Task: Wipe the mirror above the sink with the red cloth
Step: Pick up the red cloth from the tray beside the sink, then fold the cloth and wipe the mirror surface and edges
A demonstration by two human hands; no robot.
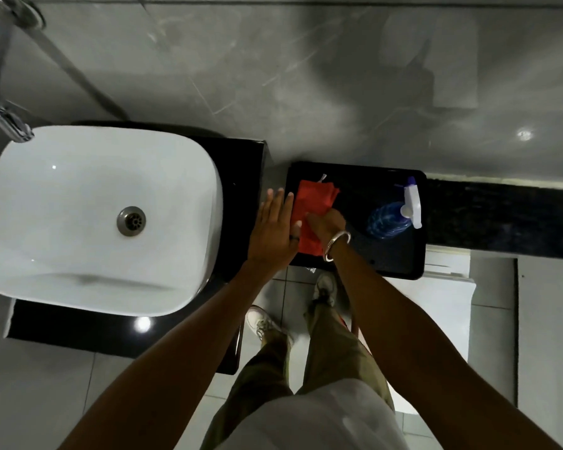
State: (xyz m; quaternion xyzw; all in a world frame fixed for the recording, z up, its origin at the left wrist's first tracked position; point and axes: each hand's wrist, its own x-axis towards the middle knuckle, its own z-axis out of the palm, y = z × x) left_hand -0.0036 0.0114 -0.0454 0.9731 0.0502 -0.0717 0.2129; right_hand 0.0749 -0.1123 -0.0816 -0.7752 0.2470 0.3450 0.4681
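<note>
Red cloth (312, 209) is lying folded on a black tray (387, 271) beside the sink (78, 190). It is being pinched by the right hand (327, 224), grip closed; the left hand (273, 228) is being held flat, fingers spread. Soft and light, it is probably best gathered at a folded edge.

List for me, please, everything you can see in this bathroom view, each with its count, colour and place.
sink: one, white, left, on a black counter
drain: one, metal, sink centre
faucet: one, chrome, top left
tray: one, black, right of the sink
red cloth: one, folded, on the tray's left part
spray bottle: one, blue with white trigger, lying on the tray's right part
shoes: two, pale, on the tiled floor
bangle: one, silver, right wrist
left hand: flat, at the cloth's left edge
right hand: gripping the cloth
</note>
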